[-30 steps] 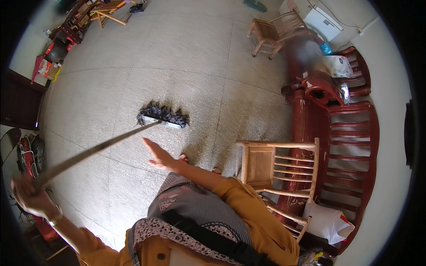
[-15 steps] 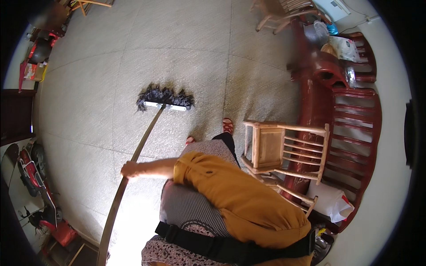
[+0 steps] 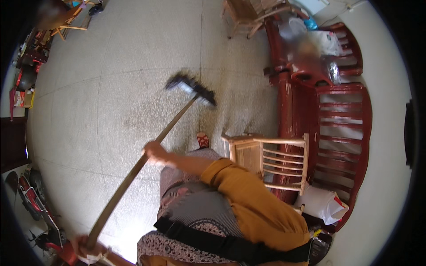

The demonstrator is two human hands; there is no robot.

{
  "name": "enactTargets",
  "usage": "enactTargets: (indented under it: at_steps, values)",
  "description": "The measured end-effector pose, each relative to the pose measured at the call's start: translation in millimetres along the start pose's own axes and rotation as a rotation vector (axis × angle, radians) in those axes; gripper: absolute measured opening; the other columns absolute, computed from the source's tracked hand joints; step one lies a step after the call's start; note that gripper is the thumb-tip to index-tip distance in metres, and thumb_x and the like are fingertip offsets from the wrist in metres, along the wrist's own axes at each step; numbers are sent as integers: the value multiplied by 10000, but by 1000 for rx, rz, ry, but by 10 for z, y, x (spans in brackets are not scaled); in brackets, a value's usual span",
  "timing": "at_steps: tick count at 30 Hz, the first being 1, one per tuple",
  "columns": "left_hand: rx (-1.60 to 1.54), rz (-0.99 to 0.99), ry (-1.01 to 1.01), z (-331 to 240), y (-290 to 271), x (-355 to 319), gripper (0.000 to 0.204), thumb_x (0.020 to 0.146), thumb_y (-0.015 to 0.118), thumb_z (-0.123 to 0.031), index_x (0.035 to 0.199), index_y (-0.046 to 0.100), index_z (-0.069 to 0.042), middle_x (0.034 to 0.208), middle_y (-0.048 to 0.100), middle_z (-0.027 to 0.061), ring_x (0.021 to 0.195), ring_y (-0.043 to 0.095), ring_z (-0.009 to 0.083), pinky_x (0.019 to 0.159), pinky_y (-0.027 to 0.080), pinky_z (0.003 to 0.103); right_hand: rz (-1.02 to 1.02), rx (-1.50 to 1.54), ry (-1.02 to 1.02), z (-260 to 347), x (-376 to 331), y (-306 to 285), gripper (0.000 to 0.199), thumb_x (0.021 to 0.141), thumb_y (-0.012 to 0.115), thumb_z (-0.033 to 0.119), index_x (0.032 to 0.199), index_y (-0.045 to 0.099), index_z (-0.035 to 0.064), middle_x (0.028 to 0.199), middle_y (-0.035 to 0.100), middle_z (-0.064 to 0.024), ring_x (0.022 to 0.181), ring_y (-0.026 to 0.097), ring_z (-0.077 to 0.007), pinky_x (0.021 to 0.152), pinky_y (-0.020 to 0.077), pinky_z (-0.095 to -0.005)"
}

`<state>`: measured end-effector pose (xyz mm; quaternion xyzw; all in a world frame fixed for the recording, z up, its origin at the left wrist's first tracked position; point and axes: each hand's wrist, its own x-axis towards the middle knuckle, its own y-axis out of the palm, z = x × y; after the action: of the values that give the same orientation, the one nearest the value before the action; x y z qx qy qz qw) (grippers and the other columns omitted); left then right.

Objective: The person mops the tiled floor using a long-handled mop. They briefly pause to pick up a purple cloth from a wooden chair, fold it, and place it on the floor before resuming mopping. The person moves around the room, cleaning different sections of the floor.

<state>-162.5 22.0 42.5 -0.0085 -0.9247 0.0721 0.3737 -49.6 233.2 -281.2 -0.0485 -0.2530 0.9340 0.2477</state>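
At lower L, L hand (image 3: 88, 252) is wrapped round the wooden pole (image 3: 117, 197) nr its top end; R hand (image 3: 155, 153) is clamped on the same pole abt midway, fingers curled round it; off to R, a white bag (image 3: 319, 201) sits on the nr end of a long dark-red slatted bench (image 3: 363, 133), w/ a wooden chair (image 3: 247, 157) beside it; ahead, one red sandal (image 3: 203, 140) on the grey floor (image 3: 142, 48); beyond that, the dark shaggy mop head (image 3: 188, 86), blurred, at the pole's far end; farthest, a 2nd wooden chair (image 3: 242, 15), top R of centre.
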Motion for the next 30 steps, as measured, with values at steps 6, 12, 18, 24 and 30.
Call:
enactTargets:
  at_steps: [6,12,18,24,30]
  values:
    - [-259,345,97,-170,1592,-580,204,758,378,-155,750,482,21,566,503,113,421,444,138,390,371,240,-464,-224,24,-1275,-461,-1792,93,574,590,44,618,509,56,657,505,-142,690,503,-359,607,379,-428]
    - [-547,739,-632,-545,2823,-1559,225,791,385,41,935,556,21,779,594,91,692,562,141,689,476,281,-661,-568,325,-2369,-1358,-2840,166,558,613,-18,680,527,55,799,522,-173,788,493,-363,665,385,-430]
    - [-539,825,-802,-476,2492,-1737,277,757,371,101,916,582,18,771,584,69,694,538,121,711,451,263,-350,-631,514,-2618,-1497,-2695,260,505,679,-14,704,526,51,837,523,-159,862,483,-350,712,386,-445]
    - [-532,582,-746,11,1568,-1285,272,722,396,72,915,569,-12,689,511,40,631,476,125,856,421,395,-225,-753,358,-1929,-969,-1872,269,461,676,44,695,546,71,795,527,-149,784,497,-334,680,371,-430]
    - [-176,109,-612,277,-142,-531,224,722,412,29,882,563,-12,652,476,23,605,452,111,813,457,358,-48,-437,119,-411,-244,-567,164,582,678,129,693,571,74,755,528,-145,798,505,-306,810,355,-434]
